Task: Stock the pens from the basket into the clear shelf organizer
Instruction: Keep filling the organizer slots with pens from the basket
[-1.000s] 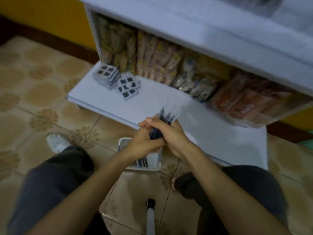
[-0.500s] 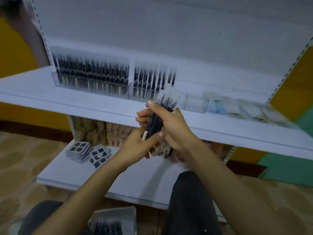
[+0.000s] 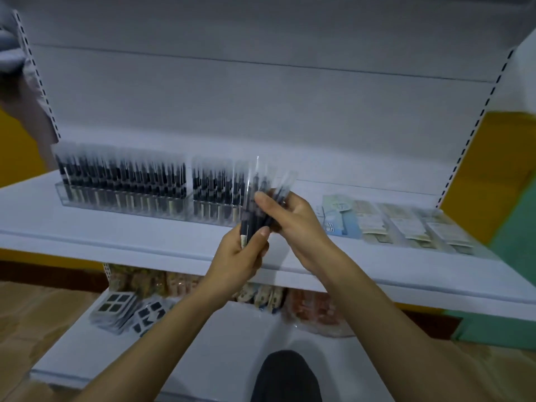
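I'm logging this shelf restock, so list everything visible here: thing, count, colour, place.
clear shelf organizer: one, transparent, upper shelf left, rows of dark pens standing in it
bundle of pens: several, dark with clear wrappers, held in both hands
upper shelf: one, white
paper packets: several stacks, pale, upper shelf right
lower shelf: one, white
cube puzzles: two stacks, black and grey, lower shelf left
snack packets: many, tan and orange, back of lower shelf
left hand: grips bundle's lower end
right hand: wraps bundle's upper part
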The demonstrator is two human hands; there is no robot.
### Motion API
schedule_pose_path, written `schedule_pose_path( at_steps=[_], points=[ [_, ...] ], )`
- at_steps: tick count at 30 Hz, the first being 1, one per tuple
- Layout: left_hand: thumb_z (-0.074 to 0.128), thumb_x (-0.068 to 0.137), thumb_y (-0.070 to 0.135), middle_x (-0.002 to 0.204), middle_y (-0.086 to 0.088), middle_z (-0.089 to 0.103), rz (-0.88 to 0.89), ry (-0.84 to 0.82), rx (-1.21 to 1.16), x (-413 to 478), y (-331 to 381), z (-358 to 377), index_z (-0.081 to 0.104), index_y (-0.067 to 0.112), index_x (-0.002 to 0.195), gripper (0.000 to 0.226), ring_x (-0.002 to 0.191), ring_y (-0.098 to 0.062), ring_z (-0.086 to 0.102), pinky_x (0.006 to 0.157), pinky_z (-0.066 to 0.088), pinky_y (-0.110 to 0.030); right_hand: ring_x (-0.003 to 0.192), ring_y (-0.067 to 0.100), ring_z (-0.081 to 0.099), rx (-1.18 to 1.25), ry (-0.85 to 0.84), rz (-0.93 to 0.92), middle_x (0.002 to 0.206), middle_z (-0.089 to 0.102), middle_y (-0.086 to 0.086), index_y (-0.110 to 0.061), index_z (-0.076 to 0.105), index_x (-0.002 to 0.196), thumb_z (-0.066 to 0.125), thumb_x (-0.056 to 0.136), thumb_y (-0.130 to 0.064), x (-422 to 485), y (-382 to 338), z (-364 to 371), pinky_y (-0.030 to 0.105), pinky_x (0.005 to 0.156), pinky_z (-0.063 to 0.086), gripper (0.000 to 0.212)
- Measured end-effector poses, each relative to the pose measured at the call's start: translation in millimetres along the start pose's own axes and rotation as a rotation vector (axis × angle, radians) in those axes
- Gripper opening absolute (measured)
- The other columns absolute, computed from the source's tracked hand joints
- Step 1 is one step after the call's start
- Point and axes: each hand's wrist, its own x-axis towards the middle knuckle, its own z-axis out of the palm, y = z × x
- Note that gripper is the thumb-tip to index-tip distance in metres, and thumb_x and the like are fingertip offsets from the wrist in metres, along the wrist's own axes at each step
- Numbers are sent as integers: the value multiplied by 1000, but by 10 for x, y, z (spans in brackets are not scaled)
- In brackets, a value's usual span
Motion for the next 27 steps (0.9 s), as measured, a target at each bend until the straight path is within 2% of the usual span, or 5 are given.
schedule_pose_path(
  at_steps=[5, 11, 15, 18, 27],
  points=[
    [45, 98, 27, 62, 1, 58, 15, 39, 12, 213, -61, -35, 58, 9, 93, 23, 43, -12, 43, 42, 35, -21, 89, 19, 71, 49, 24, -96, 96, 74, 10, -9, 69, 100, 62, 91, -11, 137, 86, -188, 28, 85, 55, 11],
    [47, 96, 31, 66, -2, 63, 30, 86, 22, 501, -268, -113, 62, 16, 107, 23, 49, -17, 48, 47, 41, -24, 76, 13, 69, -12, 61, -110, 81, 73, 3, -9, 65, 95, 67, 88, -7, 382, 265, -136, 29, 79, 56, 7],
    [51, 95, 31, 69, -3, 67, 46, 105, 167, 747, -430, -308, 62, 16, 86, 21, 50, -15, 52, 50, 44, -24, 73, 10, 70, 59, 198, -124, 84, 73, 3, -14, 66, 103, 62, 90, -5, 560, 290, -178, 23, 68, 56, 16],
    [54, 94, 26, 60, 11, 60, 76, 109, 223, 893, -507, -513, 57, 21, 74, 21, 53, -2, 50, 53, 40, -15, 74, 13, 70, 105, 382, -166, 85, 72, 2, -20, 60, 110, 54, 96, -9, 826, 236, -336, 23, 67, 57, 19],
    [55, 94, 26, 57, 25, 58, 20, 54, 145, 957, -634, -661, 64, 23, 93, 10, 55, 8, 51, 55, 36, -14, 78, 15, 65, -276, 377, -236, 77, 65, 0, -23, 47, 109, 43, 102, -15, 1440, 502, -360, 33, 72, 54, 12]
  ],
)
